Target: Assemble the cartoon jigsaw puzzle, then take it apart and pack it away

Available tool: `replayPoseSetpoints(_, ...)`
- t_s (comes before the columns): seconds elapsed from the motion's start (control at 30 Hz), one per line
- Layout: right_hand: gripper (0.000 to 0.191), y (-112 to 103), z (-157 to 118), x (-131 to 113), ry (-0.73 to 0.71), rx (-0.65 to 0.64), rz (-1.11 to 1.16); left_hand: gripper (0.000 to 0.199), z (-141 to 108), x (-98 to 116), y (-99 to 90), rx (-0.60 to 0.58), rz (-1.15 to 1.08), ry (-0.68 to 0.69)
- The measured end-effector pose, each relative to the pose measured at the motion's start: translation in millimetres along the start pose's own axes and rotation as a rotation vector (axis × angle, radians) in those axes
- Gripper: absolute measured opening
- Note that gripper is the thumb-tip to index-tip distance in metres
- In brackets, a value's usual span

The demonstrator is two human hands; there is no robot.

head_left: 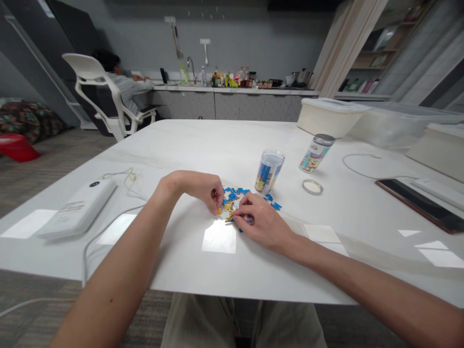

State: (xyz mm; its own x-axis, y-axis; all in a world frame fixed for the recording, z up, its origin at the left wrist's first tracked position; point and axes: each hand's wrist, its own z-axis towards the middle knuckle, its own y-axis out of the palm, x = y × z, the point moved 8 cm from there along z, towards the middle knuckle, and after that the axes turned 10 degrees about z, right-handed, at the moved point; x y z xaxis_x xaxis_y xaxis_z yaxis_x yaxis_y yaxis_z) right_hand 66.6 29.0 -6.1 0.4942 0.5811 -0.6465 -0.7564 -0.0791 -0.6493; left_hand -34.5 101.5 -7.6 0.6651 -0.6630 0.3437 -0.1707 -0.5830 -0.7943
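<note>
Blue and yellow jigsaw puzzle pieces (235, 192) lie in a small cluster on the white table (224, 145), between my hands. My left hand (205, 190) is at the cluster's left side, its fingers pinched on a small yellow puzzle piece (219, 211). From the right, my right hand (261, 217) reaches over the near side of the cluster. Its thumb and fingertips are closed on a yellowish puzzle piece (229, 219), and the hand hides some pieces beneath it. Loose blue pieces (276, 206) lie just beyond my right hand.
An open clear-topped can (268, 171) stands behind the pieces. Farther right are a cartoon-printed can (316, 153) and a round lid (312, 187). A phone (420, 203) lies right; a white power bank (78, 208) with cables lies left. A person sits on a chair (108, 104) behind.
</note>
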Motion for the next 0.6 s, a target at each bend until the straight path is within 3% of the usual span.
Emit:
replayPoseSetpoints(0.1,0.015,1.5,0.2,4.4,-0.001,-0.019,-0.009,0.033,1.0,1.2,-2.7,0.033,0.021,0.02)
replayPoseSetpoints(0.2,0.02,-1.0,0.7,11.3,0.035,0.004,-0.021,0.03,0.9,1.8,-9.4,0.1,0.038,0.012)
replayPoseSetpoints(0.4,0.024,-21.3,4.1,21.7,0.089,0.038,-0.125,0.025,-4.3,-15.9,-35.0,0.386,0.245,-0.156)
replayPoseSetpoints(0.5,0.021,-36.4,8.2,22.2,0.031,-0.083,-0.237,0.034,-2.4,-22.9,-32.8,0.378,0.298,-0.184)
replayPoseSetpoints(0.6,0.018,-39.1,6.7,18.9,-0.081,-0.34,-0.258,0.05,1.7,-23.3,-22.8,0.279,0.238,-0.184)
